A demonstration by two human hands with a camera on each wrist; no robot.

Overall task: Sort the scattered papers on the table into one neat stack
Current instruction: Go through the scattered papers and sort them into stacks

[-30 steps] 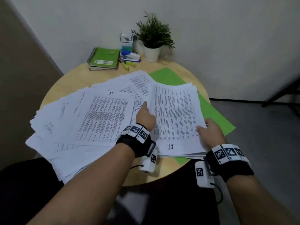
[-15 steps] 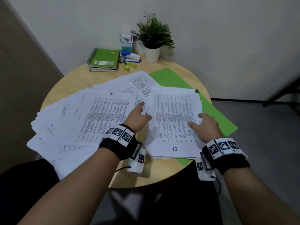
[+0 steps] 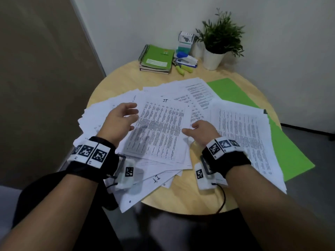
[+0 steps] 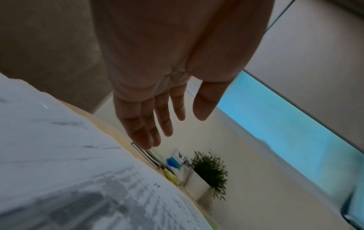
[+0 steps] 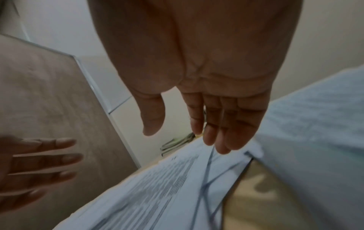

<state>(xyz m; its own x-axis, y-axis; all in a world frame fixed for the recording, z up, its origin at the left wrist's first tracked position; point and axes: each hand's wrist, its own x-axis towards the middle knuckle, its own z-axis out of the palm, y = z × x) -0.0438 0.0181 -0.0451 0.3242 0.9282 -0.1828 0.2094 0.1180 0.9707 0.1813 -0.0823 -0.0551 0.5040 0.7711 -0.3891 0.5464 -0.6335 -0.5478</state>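
Note:
Printed white sheets (image 3: 159,127) lie fanned and overlapping across the left and middle of the round wooden table (image 3: 190,196). A squarer stack of papers (image 3: 243,138) rests at the right on a green folder (image 3: 293,153). My left hand (image 3: 133,118) hovers open above the left part of the fanned sheets, fingers straight and spread (image 4: 175,124), holding nothing. Just above the right edge of the top fanned sheet is my right hand (image 3: 188,128), beside the stack, also open and empty (image 5: 185,137). The sheets (image 5: 157,194) show blurred below it.
At the table's far edge are green spiral notebooks (image 3: 156,59), a blue and white stapler (image 3: 186,59), yellow highlighters (image 3: 183,69), a small box (image 3: 185,40) and a potted plant (image 3: 221,42). A brown panel stands to the left. Some sheets overhang the near-left table edge.
Both hands have let go of the right-hand stack and moved left. They now hover over the fanned sheets, and the stack lies squarer on the folder.

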